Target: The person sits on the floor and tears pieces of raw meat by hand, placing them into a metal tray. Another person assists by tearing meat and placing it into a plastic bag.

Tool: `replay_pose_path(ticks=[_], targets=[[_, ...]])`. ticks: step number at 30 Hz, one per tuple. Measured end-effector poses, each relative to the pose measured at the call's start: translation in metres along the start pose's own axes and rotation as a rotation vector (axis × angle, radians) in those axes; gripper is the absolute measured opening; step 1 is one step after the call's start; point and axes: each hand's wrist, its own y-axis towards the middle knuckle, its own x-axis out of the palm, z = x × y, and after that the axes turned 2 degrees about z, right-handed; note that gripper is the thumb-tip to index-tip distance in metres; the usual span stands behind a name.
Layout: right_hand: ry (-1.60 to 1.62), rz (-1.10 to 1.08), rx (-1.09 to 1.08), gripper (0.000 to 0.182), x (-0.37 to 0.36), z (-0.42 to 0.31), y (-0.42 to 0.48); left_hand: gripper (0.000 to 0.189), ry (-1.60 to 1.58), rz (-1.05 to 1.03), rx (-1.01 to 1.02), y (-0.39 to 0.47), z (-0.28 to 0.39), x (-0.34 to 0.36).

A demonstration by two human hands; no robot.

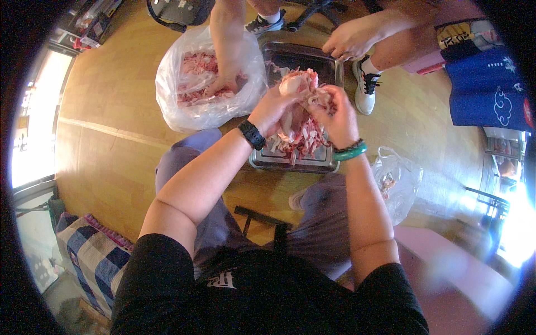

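Observation:
My left hand (274,106), with a dark watch band at its wrist, is closed around one side of a clump of raw meat pieces (299,83). At the other side of the clump my right hand (339,115) grips pale strands of the meat; a green bangle circles that wrist. Both hands are above a metal tray (293,163), where a loose heap of raw meat strips (307,138) lies. To the tray's left stands a clear plastic bag (171,100) holding more raw meat (199,67).
A co-worker's hand (224,83) reaches into the large bag. Their other hand (349,39) hovers by the tray's far right corner, above a sneaker (366,90). A smaller plastic bag (402,184) with scraps rests on the wooden floor (104,125) at right.

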Motion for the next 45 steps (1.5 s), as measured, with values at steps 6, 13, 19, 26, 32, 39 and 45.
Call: replay_pose_path(ticks=[6, 13, 19, 26, 32, 39, 45], targets=[[-0.227, -0.009, 0.054, 0.014, -0.006, 0.002, 0.001, 0.041, -0.274, -0.179, -0.201, 0.013, -0.017, -0.027], [-0.411, -0.046, -0.102, 0.025, -0.006, 0.017, -0.007, 0.045, -0.236, -0.196, 0.000, 0.012, -0.015, -0.017], [-0.323, 0.062, -0.155, 0.026, 0.019, -0.023, -0.010, 0.048, -0.141, -0.262, 0.068, 0.008, -0.013, -0.007], [-0.404, 0.112, -0.123, 0.022, 0.026, -0.021, -0.012, 0.051, 0.213, -0.271, 0.172, 0.015, -0.027, -0.017], [-0.161, 0.021, 0.051, 0.014, 0.015, -0.016, -0.009, 0.044, 0.559, -0.182, 0.208, 0.019, -0.027, -0.027], [0.699, 0.115, 0.374, 0.013, -0.006, 0.015, -0.006, 0.036, 0.181, -0.100, 0.069, 0.014, -0.011, -0.017], [0.434, 0.403, 0.270, 0.014, -0.038, 0.032, 0.005, 0.033, -0.167, -0.018, 0.000, 0.009, 0.001, -0.015]])
